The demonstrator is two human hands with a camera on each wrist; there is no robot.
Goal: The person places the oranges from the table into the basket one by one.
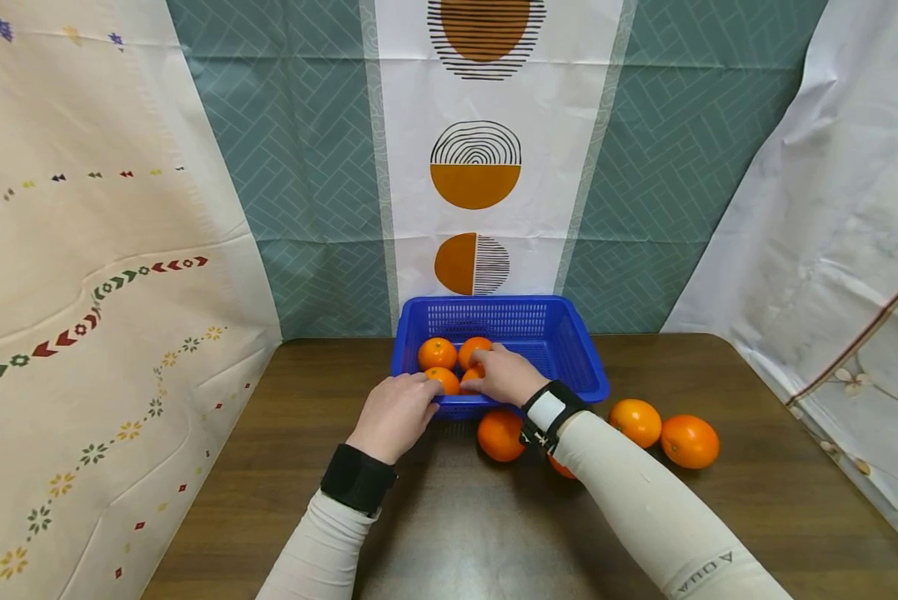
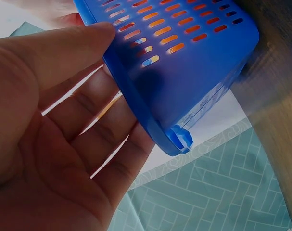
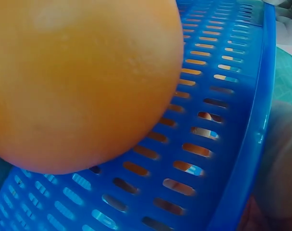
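A blue plastic basket (image 1: 572, 350) with slotted walls stands at the back of the table. My left hand (image 1: 396, 412) grips its near rim at the left, thumb (image 2: 83, 45) outside the wall and fingers inside. My right hand (image 1: 510, 377) reaches over the near rim and holds an orange (image 1: 473, 377) low in the basket, its fingertips partly hidden. Beside that fruit in the basket lie several more, among them a back-left orange (image 1: 437, 354) and one near the left fingertips. Just outside the near wall sits another orange (image 3: 78, 82), large in the right wrist view.
Under the right forearm an orange (image 1: 561, 467) is mostly hidden. To the right of the basket two oranges, a nearer-basket orange (image 1: 635, 422) and an outer orange (image 1: 689, 442), rest on the wooden table (image 1: 268, 492). A patterned cloth (image 1: 328, 167) hangs close behind the basket.
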